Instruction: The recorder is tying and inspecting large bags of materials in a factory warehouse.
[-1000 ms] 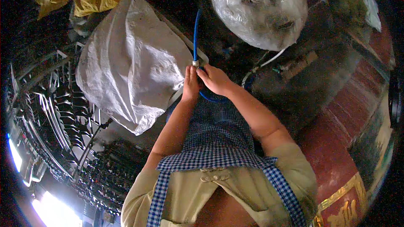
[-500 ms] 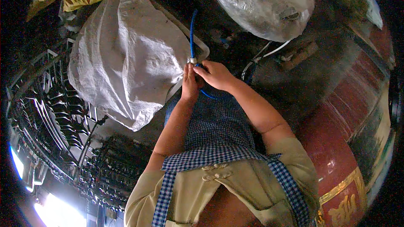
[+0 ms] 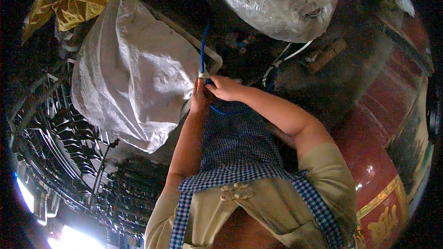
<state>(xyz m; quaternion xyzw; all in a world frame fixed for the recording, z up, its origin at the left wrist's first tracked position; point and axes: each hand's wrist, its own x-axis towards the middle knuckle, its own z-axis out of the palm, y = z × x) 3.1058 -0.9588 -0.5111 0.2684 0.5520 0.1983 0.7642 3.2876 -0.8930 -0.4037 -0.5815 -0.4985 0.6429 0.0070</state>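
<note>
A large white woven sack (image 3: 134, 74) spreads out on the left, its folds drawn together toward my hands. My left hand (image 3: 199, 97) is closed at that gathered corner, fingers pressed together and pointing away from me. Up from the fingertips runs a blue cord (image 3: 203, 48), with a small whitish band (image 3: 203, 75) around its base. From the right, my right hand (image 3: 226, 87) meets the left, closed with a bit of blue between its fingers. More of the cord curves below both hands, in front of my checked apron (image 3: 240, 143). The hands hide exactly how cord and sack meet.
At the top lies a clear plastic bundle (image 3: 281, 7), with a white strap (image 3: 299, 51) below it. Yellowish sheeting (image 3: 76, 11) is at the far left. Dark metal racking (image 3: 69, 133) lines the left side. A red surface with gold trim (image 3: 378, 198) stands at the right.
In the picture, both hands and the blue cord sit slightly lower and further left. The sack and the plastic bundle have shifted left too. The grip looks the same.
</note>
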